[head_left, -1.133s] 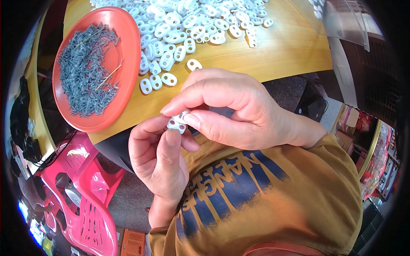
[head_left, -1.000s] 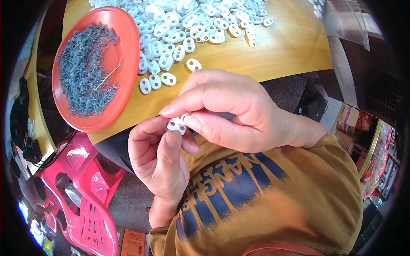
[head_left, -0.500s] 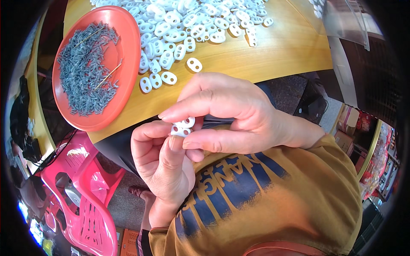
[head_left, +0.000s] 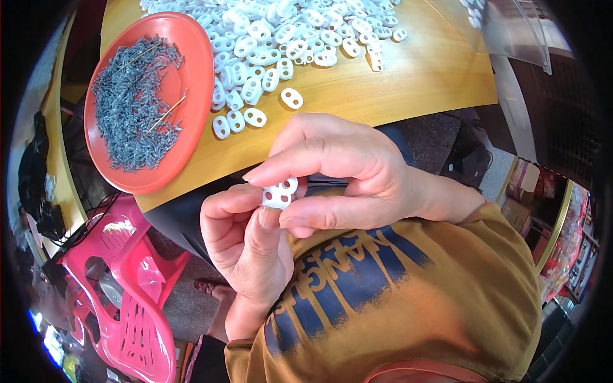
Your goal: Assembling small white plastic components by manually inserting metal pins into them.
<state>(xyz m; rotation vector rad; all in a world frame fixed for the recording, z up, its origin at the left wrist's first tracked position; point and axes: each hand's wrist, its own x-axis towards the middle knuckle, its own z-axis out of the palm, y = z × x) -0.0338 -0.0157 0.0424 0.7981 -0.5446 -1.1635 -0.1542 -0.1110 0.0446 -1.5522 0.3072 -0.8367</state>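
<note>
Between my hands is a small white plastic cord lock (head_left: 277,196); several holes show in it, as if two parts meet at an angle. My left hand (head_left: 246,239) pinches it from below and the left with thumb and fingers. From the right, my right hand (head_left: 361,169) reaches over it, forefinger along its top and thumb at its lower right side. Whether a spring sits inside is hidden. Beyond my hands, a few loose white two-hole pieces (head_left: 255,117) lie near the table's front edge.
A large heap of white two-hole pieces (head_left: 274,38) covers the back of the wooden table (head_left: 408,89). At the left, a red plate (head_left: 201,76) holds many small metal springs (head_left: 131,105) and two thin sticks. A pink plastic chair (head_left: 143,313) stands at lower left.
The cord lock has tilted between my fingers, so more of its holes face up. Both hands keep nearly the same grip; the whole view has shifted slightly.
</note>
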